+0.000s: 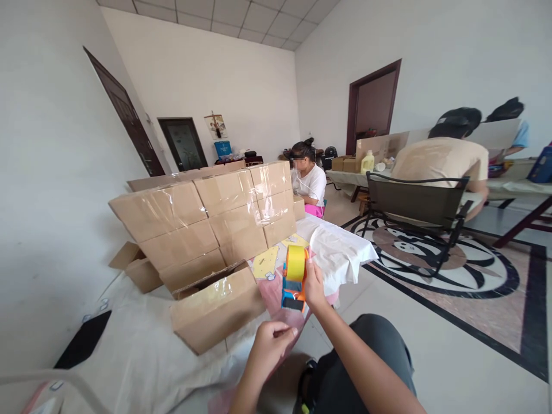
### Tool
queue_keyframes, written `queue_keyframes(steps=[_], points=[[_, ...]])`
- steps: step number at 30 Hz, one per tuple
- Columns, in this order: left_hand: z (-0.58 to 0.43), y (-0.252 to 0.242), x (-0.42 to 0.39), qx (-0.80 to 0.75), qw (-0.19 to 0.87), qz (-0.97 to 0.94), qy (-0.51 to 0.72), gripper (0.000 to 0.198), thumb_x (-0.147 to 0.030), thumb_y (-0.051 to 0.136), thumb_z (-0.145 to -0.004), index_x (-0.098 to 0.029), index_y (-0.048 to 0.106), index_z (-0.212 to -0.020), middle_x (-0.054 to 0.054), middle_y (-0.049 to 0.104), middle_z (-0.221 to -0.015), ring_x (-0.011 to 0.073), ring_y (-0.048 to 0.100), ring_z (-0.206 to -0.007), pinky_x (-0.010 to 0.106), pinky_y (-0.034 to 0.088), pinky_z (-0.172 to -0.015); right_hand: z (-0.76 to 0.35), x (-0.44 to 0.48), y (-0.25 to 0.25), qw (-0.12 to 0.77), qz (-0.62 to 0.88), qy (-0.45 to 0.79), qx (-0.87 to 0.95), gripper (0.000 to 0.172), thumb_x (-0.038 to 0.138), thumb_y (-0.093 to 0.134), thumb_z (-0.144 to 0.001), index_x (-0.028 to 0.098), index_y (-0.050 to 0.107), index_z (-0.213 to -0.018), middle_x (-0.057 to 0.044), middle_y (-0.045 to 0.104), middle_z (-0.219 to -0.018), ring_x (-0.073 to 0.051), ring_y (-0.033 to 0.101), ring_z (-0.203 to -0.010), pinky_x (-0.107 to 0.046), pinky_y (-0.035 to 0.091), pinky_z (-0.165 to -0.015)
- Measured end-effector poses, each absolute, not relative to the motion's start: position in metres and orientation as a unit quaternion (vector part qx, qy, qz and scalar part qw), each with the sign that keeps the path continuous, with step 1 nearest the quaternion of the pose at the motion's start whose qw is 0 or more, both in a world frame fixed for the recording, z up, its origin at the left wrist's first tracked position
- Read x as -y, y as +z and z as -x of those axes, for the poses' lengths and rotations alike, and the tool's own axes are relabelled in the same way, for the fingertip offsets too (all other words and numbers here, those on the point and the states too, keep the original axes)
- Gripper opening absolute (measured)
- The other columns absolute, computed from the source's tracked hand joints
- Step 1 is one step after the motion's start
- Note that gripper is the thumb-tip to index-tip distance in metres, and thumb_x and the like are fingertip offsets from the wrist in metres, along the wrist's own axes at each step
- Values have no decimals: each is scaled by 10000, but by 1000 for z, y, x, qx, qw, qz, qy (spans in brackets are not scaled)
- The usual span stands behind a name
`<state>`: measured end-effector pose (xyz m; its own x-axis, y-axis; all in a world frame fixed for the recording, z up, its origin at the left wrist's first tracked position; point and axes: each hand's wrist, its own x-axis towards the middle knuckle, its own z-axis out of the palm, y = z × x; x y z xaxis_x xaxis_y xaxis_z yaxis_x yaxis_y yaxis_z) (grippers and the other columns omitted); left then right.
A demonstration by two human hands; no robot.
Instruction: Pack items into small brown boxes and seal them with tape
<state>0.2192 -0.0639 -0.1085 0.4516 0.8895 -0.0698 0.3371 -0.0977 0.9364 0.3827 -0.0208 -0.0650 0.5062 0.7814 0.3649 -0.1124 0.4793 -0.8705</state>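
Note:
My right hand (314,282) grips a tape dispenser (295,287) in orange and blue, loaded with a wide yellow roll of tape (295,263). The dispenser is held up above the table's edge. Lower and to its left is my left hand (271,339), fingers curled and thumb against the forefinger; whatever may be pinched there is too small to make out. Close by, an open-topped cardboard box (219,305) rests on the covered table. Behind it rises a stack of cardboard boxes (235,221) with shiny clear tape across them.
A white cloth (336,247) covers the table's far end. Another open box (140,267) sits left of the stack. One person (311,181) sits beyond the boxes. To the right, another person (440,161) sits in a dark folding chair (418,198) at a second table.

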Motion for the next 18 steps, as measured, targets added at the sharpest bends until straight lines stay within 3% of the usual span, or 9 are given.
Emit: queue_keyframes(steps=[5,12,16,18], points=[[-219,-113,62,-448,553,-659,245,593,-751,703,-648,-175,581,-573,-46,372,-452,107,311,-452,288,183,-504,-380,26,-62,753,412,315,405,603,782,501,-876,203,578,-726,-20,596,-635,-166,535,-584,-295,484,-557],[-211,-117,63,-467,574,-622,256,596,-723,820,-553,-143,700,-616,-22,461,-497,95,318,-481,277,214,-507,-375,28,-62,728,388,358,438,536,706,672,-802,185,579,-713,-8,558,-608,-150,517,-546,-280,445,-518],[-212,-133,55,-466,560,-617,297,514,-635,850,-552,-145,747,-669,46,647,-648,168,514,-604,296,395,-590,-369,27,-66,721,412,333,446,513,655,728,-778,169,583,-697,-1,553,-597,-134,502,-534,-269,433,-507],[-216,-146,52,-471,530,-634,308,483,-633,822,-570,-166,698,-581,35,613,-601,205,545,-650,322,430,-645,-368,26,-62,731,396,354,429,505,653,733,-776,164,610,-741,-16,592,-618,-149,542,-548,-275,460,-512]])
